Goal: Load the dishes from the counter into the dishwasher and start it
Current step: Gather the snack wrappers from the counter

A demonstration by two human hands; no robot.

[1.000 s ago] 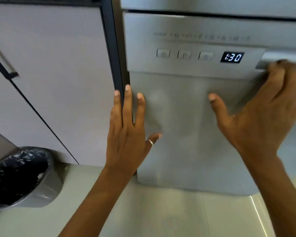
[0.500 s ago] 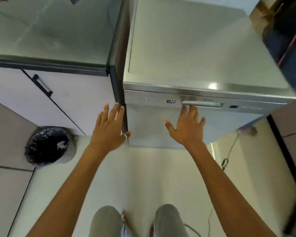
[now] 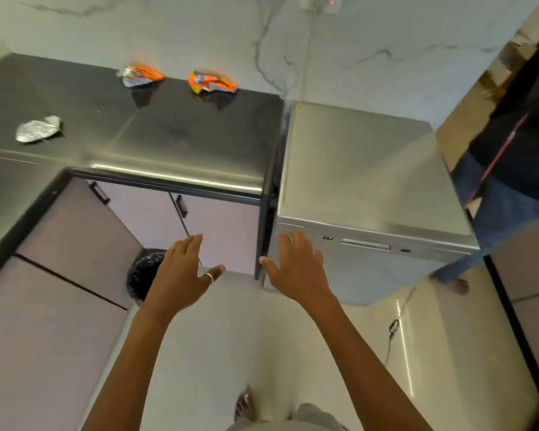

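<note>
Two hands: the left hand and the right hand hang in the middle of the frame. Their fingers are spread and relaxed, and they hold nothing.
Dishwasher: it stands at centre right with its door shut, just beside the dark end of the desk.
Desk: it lies at upper left. Only crumpled wrappers show on it, so I judge that the loading is done.
Step in hand: probably to confirm the start. It is good to check the small display left of the handle, which is too small to read, and not to pull that handle.
Edges: the right thumb is close to the dark desk edge, and I cannot tell if it touches. Fingers should stay out of the narrow gap.
Open room: the pale floor in the lower middle gives room. A bin behind the left hand, a cable at lower right and another person at the right edge limit the sides.
</note>
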